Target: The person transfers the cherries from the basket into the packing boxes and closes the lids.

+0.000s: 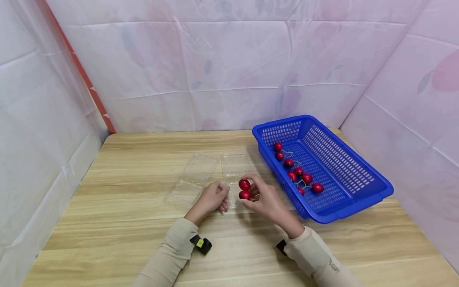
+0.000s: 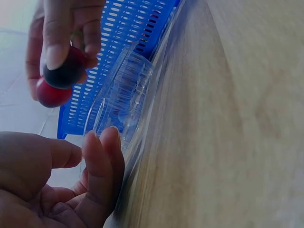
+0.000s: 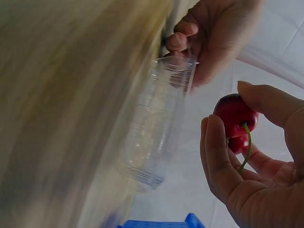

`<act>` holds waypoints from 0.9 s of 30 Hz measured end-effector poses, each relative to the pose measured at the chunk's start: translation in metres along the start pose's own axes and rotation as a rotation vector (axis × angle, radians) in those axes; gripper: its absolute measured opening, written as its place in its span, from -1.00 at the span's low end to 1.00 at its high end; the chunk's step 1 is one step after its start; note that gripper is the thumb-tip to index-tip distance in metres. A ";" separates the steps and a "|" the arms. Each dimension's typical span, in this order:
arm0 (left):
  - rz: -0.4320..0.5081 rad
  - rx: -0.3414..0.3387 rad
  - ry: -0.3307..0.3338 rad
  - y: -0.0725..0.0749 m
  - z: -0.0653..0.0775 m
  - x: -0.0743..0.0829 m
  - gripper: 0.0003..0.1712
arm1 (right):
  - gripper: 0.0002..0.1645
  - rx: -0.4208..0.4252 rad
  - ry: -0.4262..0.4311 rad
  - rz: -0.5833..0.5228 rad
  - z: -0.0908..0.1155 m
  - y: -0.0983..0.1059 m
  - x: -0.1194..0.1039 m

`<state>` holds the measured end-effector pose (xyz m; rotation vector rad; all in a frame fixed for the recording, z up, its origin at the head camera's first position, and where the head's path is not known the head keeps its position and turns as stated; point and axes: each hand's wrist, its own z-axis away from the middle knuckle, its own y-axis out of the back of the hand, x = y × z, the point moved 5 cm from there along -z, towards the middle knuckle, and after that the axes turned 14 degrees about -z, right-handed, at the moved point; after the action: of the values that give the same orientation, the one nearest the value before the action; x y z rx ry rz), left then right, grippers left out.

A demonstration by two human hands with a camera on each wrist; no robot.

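My right hand (image 1: 265, 199) pinches two red cherries (image 3: 236, 116) between thumb and fingers, a green stem hanging from one. They are held over a clear plastic box (image 2: 121, 102), which stands on the table with its upper side open. At that box's left edge is my left hand (image 1: 212, 197), its thumb and curled fingers gripping the rim. In the right wrist view, the left fingers (image 3: 176, 42) show at the far end of the box. A clear lid-like panel (image 1: 235, 164) lies just behind the box.
More clear plastic pieces (image 1: 201, 165) lie to the left of the box. On the right stands a blue perforated basket (image 1: 344, 159) with several cherries (image 1: 298, 171) along its left side. Fabric walls (image 1: 229, 71) enclose the wooden table (image 1: 118, 207) at the back and sides.
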<state>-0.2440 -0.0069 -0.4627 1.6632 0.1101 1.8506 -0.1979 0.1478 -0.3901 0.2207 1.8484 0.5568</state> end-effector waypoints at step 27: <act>0.073 -0.015 0.018 0.001 0.001 0.001 -0.72 | -0.32 -0.187 -0.163 0.049 -0.020 -0.023 0.027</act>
<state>-0.2438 -0.0080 -0.4614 1.6602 0.0435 1.9165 -0.2230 0.1339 -0.4189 0.1811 1.6262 0.7199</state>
